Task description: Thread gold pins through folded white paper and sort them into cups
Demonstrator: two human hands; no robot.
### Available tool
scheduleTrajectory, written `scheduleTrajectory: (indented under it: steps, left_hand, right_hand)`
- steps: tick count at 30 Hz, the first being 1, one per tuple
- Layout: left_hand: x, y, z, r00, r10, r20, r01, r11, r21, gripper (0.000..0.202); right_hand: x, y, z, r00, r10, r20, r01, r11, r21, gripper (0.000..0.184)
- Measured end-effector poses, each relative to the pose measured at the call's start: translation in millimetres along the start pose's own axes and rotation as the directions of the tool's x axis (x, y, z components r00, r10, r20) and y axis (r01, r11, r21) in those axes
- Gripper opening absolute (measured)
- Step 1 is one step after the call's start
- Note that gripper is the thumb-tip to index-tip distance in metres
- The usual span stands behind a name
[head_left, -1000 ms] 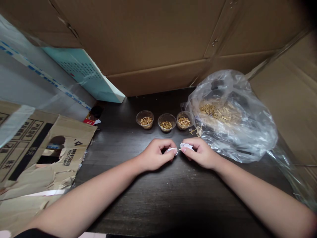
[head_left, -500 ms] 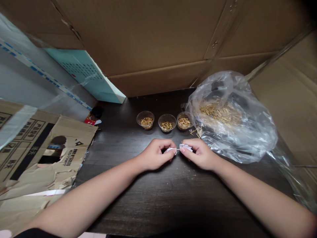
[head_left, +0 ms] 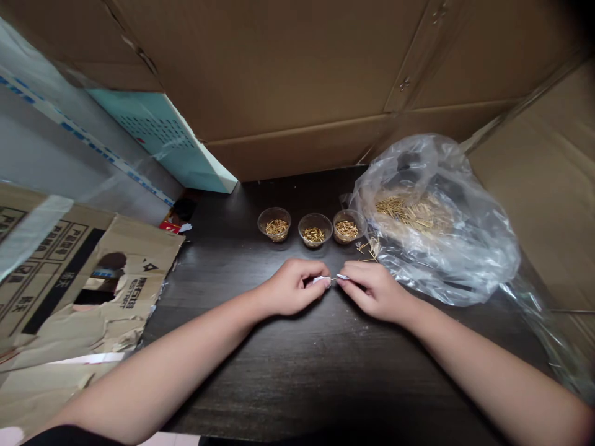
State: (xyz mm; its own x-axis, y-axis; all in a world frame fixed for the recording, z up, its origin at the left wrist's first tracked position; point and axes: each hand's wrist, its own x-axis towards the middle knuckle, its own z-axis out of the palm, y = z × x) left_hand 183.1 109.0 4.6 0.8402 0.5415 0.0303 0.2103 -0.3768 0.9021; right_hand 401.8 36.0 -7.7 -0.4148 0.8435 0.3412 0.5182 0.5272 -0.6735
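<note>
A thin metal pin point(head_left: 333, 279) bridges the small gap between my two hands. At its left end, my left hand point(head_left: 295, 287) pinches it through a white scrap point(head_left: 320, 280), paper or cloth, I cannot tell which. My right hand point(head_left: 380, 291) is closed on the other end, a second white scrap point(head_left: 341, 277) showing at its fingertips. Just beyond the hands stand three clear cups, the left cup point(head_left: 274, 225), the middle cup point(head_left: 315, 230) and the right cup point(head_left: 346, 227), each holding small brass-coloured pins. Loose pins point(head_left: 370, 249) lie beyond my right hand.
On the right lies a large clear plastic bag point(head_left: 465, 254) with many brass pins inside. Cardboard walls point(head_left: 297, 74) rise behind the dark table point(head_left: 297, 378). A torn cardboard box point(head_left: 139, 266) borders the left side, with a pale blue box point(head_left: 171, 142) behind.
My right fingers have shifted over their white scrap, so less of it shows. The left hand keeps its pinch. The pin stays between the hands.
</note>
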Motion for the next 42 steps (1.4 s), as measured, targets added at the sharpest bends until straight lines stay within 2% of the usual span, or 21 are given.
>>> scheduleTrajectory:
  steps: [6, 12, 17, 23, 31, 34, 37, 42]
  left_hand:
    - [1, -3, -0.5, 1.0, -0.023, 0.012, 0.023, 0.999, -0.042, 0.023]
    - [1, -3, -0.3, 0.998, -0.041, 0.046, 0.044, 0.997, -0.068, 0.022]
    - [0, -1, 2.3, 1.0, -0.005, -0.005, 0.005, 1.0, 0.024, 0.023]
    - [-2, 1, 5.6, 0.995, 0.076, -0.061, -0.067, 0.988, 0.141, 0.021]
    - [-3, 2, 7.4, 0.993, -0.035, -0.109, 0.035, 0.999, -0.007, 0.024]
    - [-4, 2, 8.3, 0.991, 0.038, -0.13, -0.029, 0.997, 0.075, 0.022]
    - [-4, 2, 8.7, 0.98, 0.107, -0.166, -0.077, 0.982, 0.174, 0.02]
    - [-1, 0, 6.1, 0.992, -0.072, -0.1, 0.071, 0.997, -0.021, 0.025]
  right_hand:
    - [6, 2, -4, 0.994, 0.091, 0.055, -0.097, 0.988, 0.12, 0.026]
    - [6, 3, -7, 0.988, 0.099, 0.119, -0.117, 0.982, 0.15, 0.028]
    - [3, 2, -2, 0.998, 0.03, 0.058, -0.033, 0.998, 0.056, 0.021]
    - [-3, 1, 6, 0.999, -0.009, 0.051, 0.014, 0.995, -0.103, 0.021]
    - [3, -3, 9, 0.994, 0.098, -0.047, -0.095, 0.994, 0.053, 0.031]
    - [4, -6, 11, 0.992, 0.117, -0.056, -0.114, 0.991, 0.066, 0.034]
    - [4, -7, 12, 0.992, 0.105, -0.076, -0.106, 0.994, -0.002, 0.03]
    - [1, -8, 9, 0.998, 0.048, -0.045, -0.055, 0.984, -0.168, 0.023]
